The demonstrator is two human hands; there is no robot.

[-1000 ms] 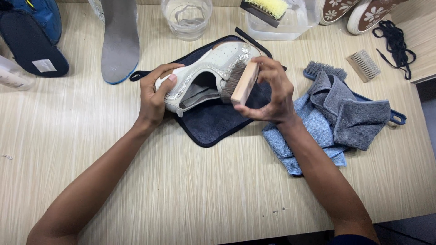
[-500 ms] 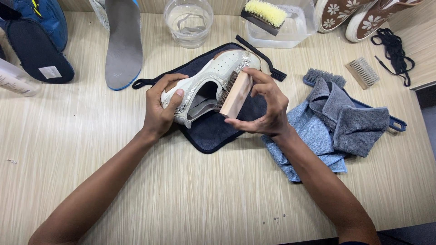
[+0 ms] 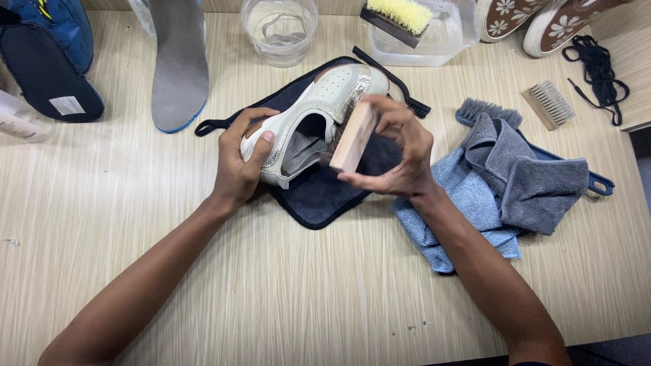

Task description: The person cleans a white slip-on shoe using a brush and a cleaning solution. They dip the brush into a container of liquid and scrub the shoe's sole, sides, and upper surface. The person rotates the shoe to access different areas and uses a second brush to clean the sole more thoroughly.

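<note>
Over dark mat [image 3: 319, 200] — left hand [image 3: 241, 163] gripping white shoe [image 3: 312, 115], right hand [image 3: 397, 152] clasping wooden brush [image 3: 352, 137]

Both bare forearms reach up from the lower edge and converge toward the middle. The left hand [image 3: 241, 163] is curled in a firm grasp, thumb laid across the top, wrist nearly straight. The right hand [image 3: 397, 152] is cupped — fingers [image 3: 386, 112] arched over, thumb beneath — with its wrist bent inward.

A small white rectangular label [image 3: 67, 105] sits on the dark navy insole [image 3: 47, 81] at far left. Beside it, at the left edge, a white bottle [image 3: 17, 122] carries a printed label.
</note>
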